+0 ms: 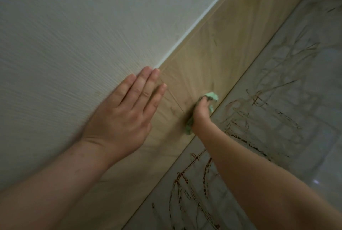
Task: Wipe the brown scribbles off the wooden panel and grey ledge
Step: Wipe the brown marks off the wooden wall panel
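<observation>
The wooden panel (212,59) runs diagonally through mid-frame, its marks mostly faint, though blur may hide some. The right hand (200,113) grips a green cloth (211,97) against it. Lower right, the grey ledge (277,118) carries heavy brown scribbles (187,179). The left hand (127,111) lies flat on the wall (74,26). Short, firm strokes suit best.

Wooden panel (231,44) open beyond right hand (200,114) gripping cloth (212,96); left hand (125,115) flat on wall (74,26).

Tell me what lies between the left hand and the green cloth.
In the head view, bare wooden panel, crossed by a thin line, separates the left hand from the green cloth in the right hand.
</observation>
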`<state>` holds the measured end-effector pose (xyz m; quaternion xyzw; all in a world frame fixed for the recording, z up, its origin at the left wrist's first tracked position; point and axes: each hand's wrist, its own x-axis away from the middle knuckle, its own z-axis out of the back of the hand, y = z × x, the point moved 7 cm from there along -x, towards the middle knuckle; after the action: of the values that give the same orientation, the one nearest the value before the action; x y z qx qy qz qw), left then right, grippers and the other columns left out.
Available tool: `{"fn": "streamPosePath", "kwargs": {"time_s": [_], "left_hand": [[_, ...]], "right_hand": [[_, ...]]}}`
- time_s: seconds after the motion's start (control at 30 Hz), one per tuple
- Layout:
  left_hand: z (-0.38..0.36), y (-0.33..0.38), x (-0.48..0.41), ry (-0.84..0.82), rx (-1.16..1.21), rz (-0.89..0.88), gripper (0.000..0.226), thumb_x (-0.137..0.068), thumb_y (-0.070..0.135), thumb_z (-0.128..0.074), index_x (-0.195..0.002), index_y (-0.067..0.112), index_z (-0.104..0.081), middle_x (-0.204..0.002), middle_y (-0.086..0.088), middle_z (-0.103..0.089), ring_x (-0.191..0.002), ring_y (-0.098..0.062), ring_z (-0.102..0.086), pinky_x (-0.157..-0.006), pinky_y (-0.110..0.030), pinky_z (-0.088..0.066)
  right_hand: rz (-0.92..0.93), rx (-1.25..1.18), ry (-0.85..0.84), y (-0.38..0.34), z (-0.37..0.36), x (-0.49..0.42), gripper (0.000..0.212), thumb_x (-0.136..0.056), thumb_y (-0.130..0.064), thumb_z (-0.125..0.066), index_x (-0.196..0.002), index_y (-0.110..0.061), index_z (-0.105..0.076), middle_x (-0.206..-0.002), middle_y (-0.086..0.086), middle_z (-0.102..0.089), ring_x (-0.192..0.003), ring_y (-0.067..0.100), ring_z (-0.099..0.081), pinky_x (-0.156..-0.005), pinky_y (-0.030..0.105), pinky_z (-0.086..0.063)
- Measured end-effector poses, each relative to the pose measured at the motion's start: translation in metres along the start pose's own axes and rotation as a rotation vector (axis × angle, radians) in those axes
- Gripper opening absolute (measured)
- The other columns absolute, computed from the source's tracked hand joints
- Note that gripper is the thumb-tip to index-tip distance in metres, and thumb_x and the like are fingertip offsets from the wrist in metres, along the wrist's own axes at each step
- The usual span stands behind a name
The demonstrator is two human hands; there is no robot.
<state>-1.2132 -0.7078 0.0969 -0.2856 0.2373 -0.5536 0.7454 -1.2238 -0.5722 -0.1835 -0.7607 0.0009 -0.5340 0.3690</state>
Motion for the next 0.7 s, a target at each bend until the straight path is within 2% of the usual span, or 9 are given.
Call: {"fn": "streamPosePath", "kwargs": {"time_s": [0.07,0.1,0.17,0.23,0.33,0.47,0.6,0.7], "left_hand": [[0.002,0.002,0.000,-0.027,0.007,-0.007,0.070,-0.101,0.027,-0.036,-0.162,-0.002,-0.016,-0.168,-0.030,-0.009,-0.157,-0.043,-0.013,-0.127,-0.054,-0.021],[0.004,0.002,0.001,-0.037,0.007,0.004,0.071,-0.100,0.027,-0.039,-0.162,-0.001,-0.018,-0.168,-0.029,-0.010,-0.157,-0.043,-0.014,-0.127,-0.054,-0.021],[0.010,0.004,-0.002,-0.039,0.038,0.044,0.073,-0.095,0.024,-0.045,-0.161,0.001,-0.025,-0.167,-0.029,-0.018,-0.156,-0.043,-0.019,-0.126,-0.054,-0.022],[0.019,0.007,-0.016,-0.024,0.085,0.084,0.071,-0.089,0.019,-0.049,-0.157,0.003,-0.038,-0.162,-0.029,-0.031,-0.153,-0.044,-0.027,-0.124,-0.056,-0.024],[0.037,0.005,-0.051,0.002,0.092,0.134,0.064,-0.088,0.019,-0.042,-0.149,0.000,-0.049,-0.156,-0.026,-0.043,-0.150,-0.042,-0.034,-0.125,-0.057,-0.023],[0.046,0.001,-0.122,-0.016,0.094,0.159,0.070,-0.085,0.024,-0.044,-0.149,-0.005,-0.045,-0.158,-0.025,-0.040,-0.153,-0.040,-0.029,-0.126,-0.055,-0.020],[0.038,0.005,-0.190,-0.047,0.068,0.162,0.080,-0.084,0.031,-0.048,-0.155,-0.004,-0.035,-0.165,-0.025,-0.028,-0.157,-0.039,-0.018,-0.128,-0.053,-0.012],[0.027,0.010,-0.231,-0.067,0.031,0.146,0.081,-0.089,0.036,-0.040,-0.160,0.000,-0.023,-0.169,-0.023,-0.016,-0.159,-0.037,-0.009,-0.129,-0.052,-0.008]], "right_hand": [[-0.068,0.070,-0.086,0.023,-0.010,0.036,0.063,-0.106,-0.061,-0.018,-0.164,-0.041,-0.001,-0.174,0.000,-0.005,-0.157,0.035,-0.015,-0.125,0.062,-0.016],[-0.010,0.100,-0.129,0.016,-0.014,0.053,0.062,-0.107,-0.058,-0.018,-0.164,-0.040,0.000,-0.174,-0.001,0.002,-0.158,0.033,-0.010,-0.125,0.060,-0.014],[0.252,0.129,-0.193,-0.026,-0.017,0.080,0.060,-0.109,-0.055,-0.021,-0.164,-0.042,0.002,-0.172,-0.007,0.018,-0.160,0.027,0.005,-0.125,0.058,-0.007],[0.514,0.167,-0.208,-0.086,-0.018,0.102,0.060,-0.109,-0.056,-0.025,-0.162,-0.047,0.001,-0.168,-0.016,0.023,-0.158,0.023,0.015,-0.126,0.056,0.000],[0.674,0.168,-0.166,-0.155,-0.011,0.110,0.057,-0.109,-0.056,-0.026,-0.160,-0.054,-0.001,-0.168,-0.018,0.021,-0.157,0.024,0.019,-0.123,0.053,0.005],[0.685,0.162,-0.103,-0.224,0.017,0.061,0.057,-0.109,-0.056,-0.025,-0.161,-0.051,-0.003,-0.171,-0.008,0.017,-0.158,0.026,0.015,-0.126,0.055,0.004],[0.546,0.186,-0.066,-0.266,0.041,-0.010,0.062,-0.107,-0.062,-0.019,-0.163,-0.045,0.000,-0.172,-0.004,0.014,-0.160,0.032,0.001,-0.126,0.061,-0.006],[0.466,0.178,-0.043,-0.270,0.058,-0.052,0.063,-0.106,-0.063,-0.016,-0.163,-0.043,0.002,-0.173,-0.004,0.013,-0.160,0.033,-0.001,-0.126,0.062,-0.006]]}}
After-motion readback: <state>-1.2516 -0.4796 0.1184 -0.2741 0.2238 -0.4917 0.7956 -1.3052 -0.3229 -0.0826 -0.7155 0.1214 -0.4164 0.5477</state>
